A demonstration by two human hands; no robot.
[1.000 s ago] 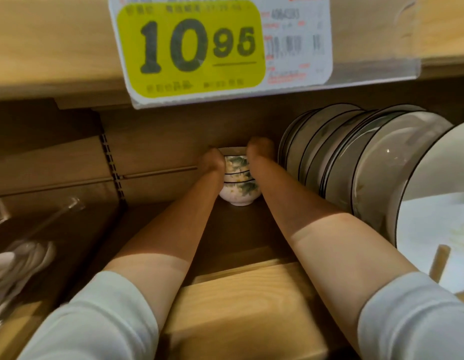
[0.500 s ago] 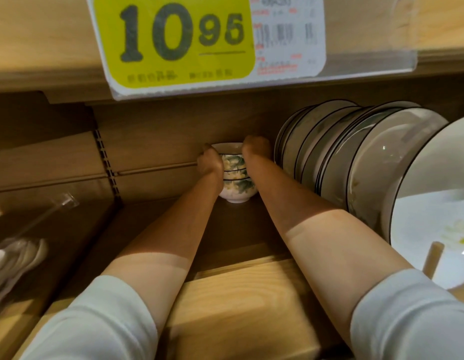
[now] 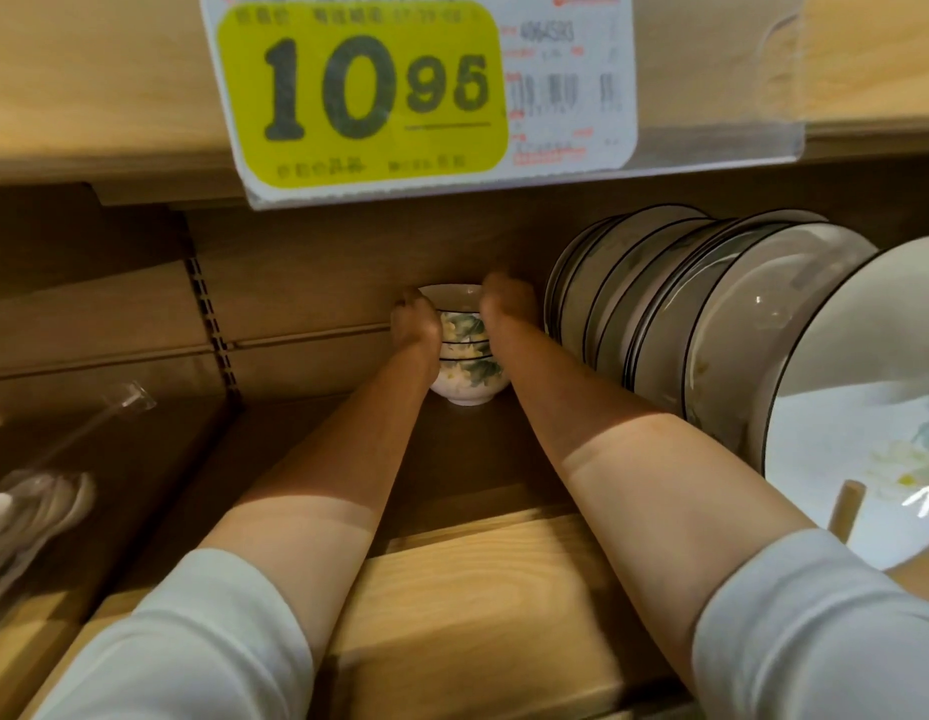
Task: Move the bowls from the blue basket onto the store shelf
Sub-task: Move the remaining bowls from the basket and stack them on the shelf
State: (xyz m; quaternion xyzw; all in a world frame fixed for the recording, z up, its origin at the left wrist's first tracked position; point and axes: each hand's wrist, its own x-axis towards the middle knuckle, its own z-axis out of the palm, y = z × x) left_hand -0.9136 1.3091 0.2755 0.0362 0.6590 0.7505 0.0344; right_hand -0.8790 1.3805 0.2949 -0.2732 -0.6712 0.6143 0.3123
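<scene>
"Head view: which step?"
"Placement: left hand (image 3: 415, 324) and right hand (image 3: 506, 304) clasp the bowl stack (image 3: 470, 371), fingers curled round it, just left of the plates (image 3: 660, 304) on the shelf (image 3: 452, 449). Next, judged: release, withdraw without knocking plates."

The shelf (image 3: 478, 449) recess is dim; shadow covers both forearms (image 3: 379, 407) past mid-length. Glare dots the plates (image 3: 753, 324) at 3 o'clock. Frame edges blur and bow.

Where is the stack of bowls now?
Head view, centre: the stack of bowls stands deep on the shelf between the left hand and right hand, beside upright plates.
</scene>
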